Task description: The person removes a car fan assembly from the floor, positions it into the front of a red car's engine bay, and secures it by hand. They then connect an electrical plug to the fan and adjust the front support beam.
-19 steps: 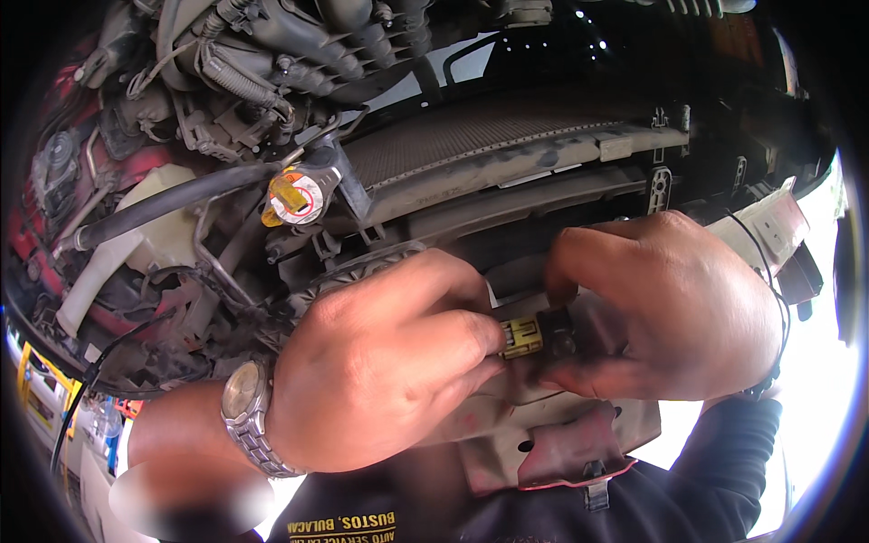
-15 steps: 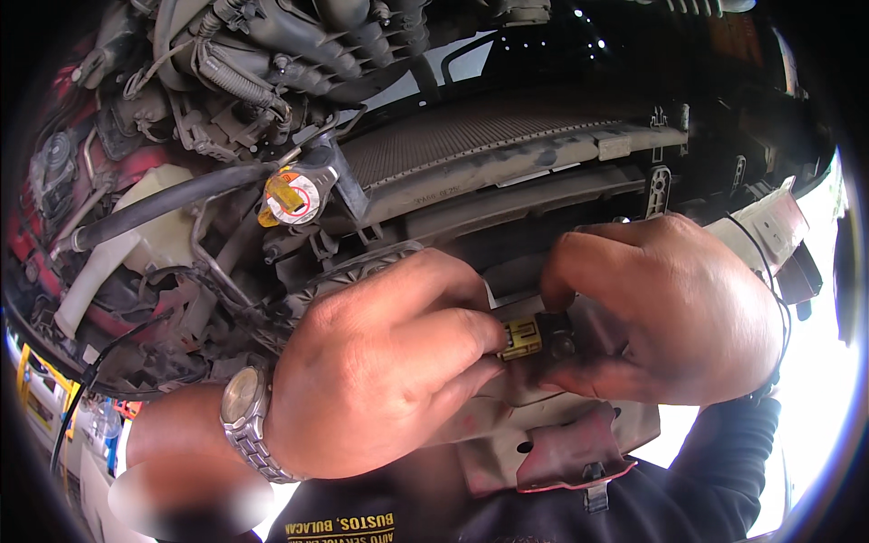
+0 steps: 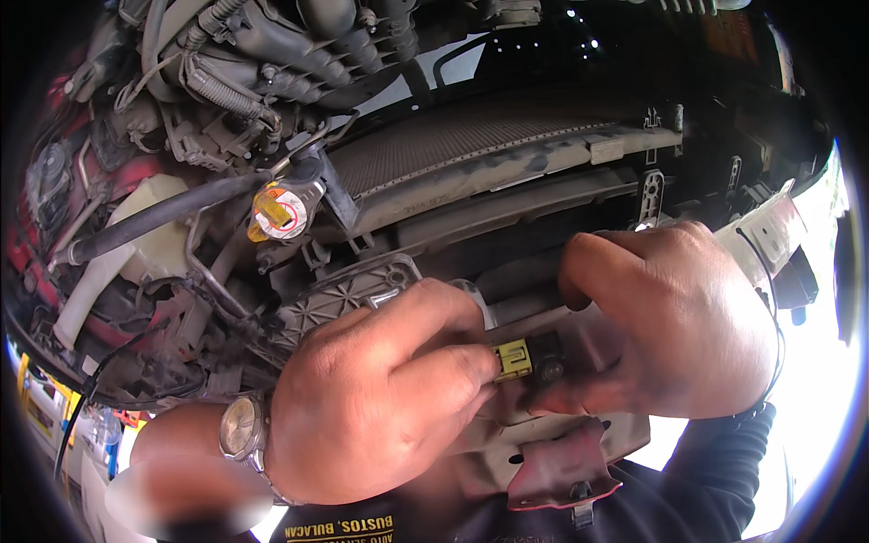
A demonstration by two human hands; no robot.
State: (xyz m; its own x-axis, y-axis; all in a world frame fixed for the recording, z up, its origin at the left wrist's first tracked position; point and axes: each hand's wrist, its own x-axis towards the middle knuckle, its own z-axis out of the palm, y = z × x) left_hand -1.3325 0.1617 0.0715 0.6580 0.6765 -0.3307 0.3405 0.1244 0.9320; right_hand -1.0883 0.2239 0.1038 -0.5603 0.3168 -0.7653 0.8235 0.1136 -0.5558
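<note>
My left hand [image 3: 380,389], with a metal-banded watch [image 3: 243,427] on its wrist, pinches a yellow electrical connector [image 3: 513,360] between thumb and fingers. The connector's far end meets a small black sensor [image 3: 548,346] with a round bolt head beside it, mounted on the metal panel. Whether the two are fully joined cannot be made out. Around the sensor's right side curves my right hand [image 3: 683,317]. Its thumb and forefinger are spread apart, with a gap to the sensor, and nothing shows between them; the other fingers are hidden.
Beyond my hands runs the radiator [image 3: 471,140], with its capped filler neck [image 3: 282,213] at the left. A hose [image 3: 163,217] crosses above a whitish reservoir [image 3: 149,244]. A red metal bracket [image 3: 566,471] lies nearest me. Engine parts [image 3: 308,45] fill the far left.
My right hand's fingers have moved apart from the black sensor, leaving more of it showing. My left hand still grips the yellow connector, shifted slightly nearer me. The whole view has tilted a little.
</note>
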